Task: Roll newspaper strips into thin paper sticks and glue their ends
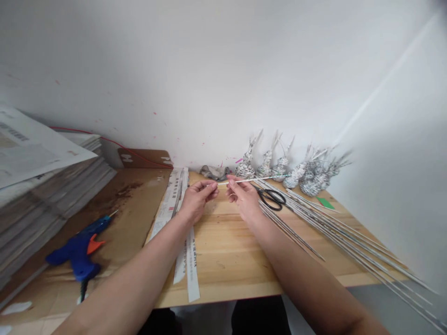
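Note:
A thin white rolled paper stick (pixel 256 179) runs level between my two hands, above the wooden table. My left hand (pixel 199 197) pinches its left end between thumb and fingers. A little to the right, my right hand (pixel 240 194) is closed around the stick, which sticks out past the fingers towards the right. Long newspaper strips (pixel 192 265) lie below and left of my left hand. Black-handled scissors (pixel 272 197) rest just right of my right hand, beside several rolled paper sticks (pixel 324 223).
Several woven paper figures (pixel 246 163) stand along the wall. On brown cardboard (pixel 129 218) at left lies a blue glue gun (pixel 78 249), near a tall newspaper stack (pixel 52 200). A grey cloth (pixel 214 172) and a green piece (pixel 325 203) lie on the wooden table (pixel 230 260).

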The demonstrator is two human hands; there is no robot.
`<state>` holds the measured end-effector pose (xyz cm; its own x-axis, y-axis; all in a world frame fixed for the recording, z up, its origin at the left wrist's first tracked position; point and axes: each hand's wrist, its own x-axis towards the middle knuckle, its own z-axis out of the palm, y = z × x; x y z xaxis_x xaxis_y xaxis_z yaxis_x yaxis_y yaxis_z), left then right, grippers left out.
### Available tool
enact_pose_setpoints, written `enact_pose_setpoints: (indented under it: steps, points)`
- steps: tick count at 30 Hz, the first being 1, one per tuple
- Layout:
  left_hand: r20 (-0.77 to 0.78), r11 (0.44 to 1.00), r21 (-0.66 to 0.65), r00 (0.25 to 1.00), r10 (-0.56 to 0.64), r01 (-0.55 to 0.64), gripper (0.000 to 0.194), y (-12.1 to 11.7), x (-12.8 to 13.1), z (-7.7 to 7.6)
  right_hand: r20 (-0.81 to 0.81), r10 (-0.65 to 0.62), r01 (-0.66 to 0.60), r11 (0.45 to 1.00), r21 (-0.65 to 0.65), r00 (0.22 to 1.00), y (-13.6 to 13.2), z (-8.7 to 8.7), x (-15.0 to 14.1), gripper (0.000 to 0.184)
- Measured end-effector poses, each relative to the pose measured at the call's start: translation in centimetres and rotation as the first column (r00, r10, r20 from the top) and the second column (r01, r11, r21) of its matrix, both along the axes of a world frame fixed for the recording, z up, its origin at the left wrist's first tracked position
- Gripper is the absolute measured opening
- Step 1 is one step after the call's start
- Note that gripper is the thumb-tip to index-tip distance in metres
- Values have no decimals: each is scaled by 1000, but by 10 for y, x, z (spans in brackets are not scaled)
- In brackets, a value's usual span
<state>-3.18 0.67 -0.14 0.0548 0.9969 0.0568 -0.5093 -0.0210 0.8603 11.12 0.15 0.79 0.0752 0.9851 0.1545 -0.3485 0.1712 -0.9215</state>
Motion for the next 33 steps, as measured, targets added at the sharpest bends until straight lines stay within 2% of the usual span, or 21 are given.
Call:
enact_pose_setpoints:
  steps: [2,6,11,16,20,24,27,30,33]
  points:
    - [-3,1000,-1,1000,0,0,29,-1,0,1,2,-17,17,1000,9,1000,0,0,0,33]
    - [-14,999,28,1000,-25,26,27,-1,0,1,3,-133,133,991,-28,991,2,-1,0,30]
    - [-31,998,40,999,-43,44,29,-1,0,0,66,23,-24,1000,19,998,0,-3,-4,31]
    - [-54,998,43,997,-46,49,29,-3,2,1,43,-74,75,997,-19,996,-1,-4,-6,31]
    - [-57,998,47,998,-36,38,28,-3,2,2,12,-5,5,1000,-17,1000,-1,-2,-4,33]
    - [-79,998,49,996,-29,33,29,-4,3,3,14,-81,81,996,-43,997,0,-2,-4,34]
    - [-76,999,46,997,-26,29,30,-4,2,3,10,-37,38,996,-75,999,-1,-1,-3,34]
    - [-64,999,29,998,-16,18,30,-4,2,3,-27,31,-32,999,-30,999,-1,3,0,41]
    - [-67,999,25,998,-20,21,29,-4,1,3,-68,-23,23,1000,-2,997,0,6,5,34]
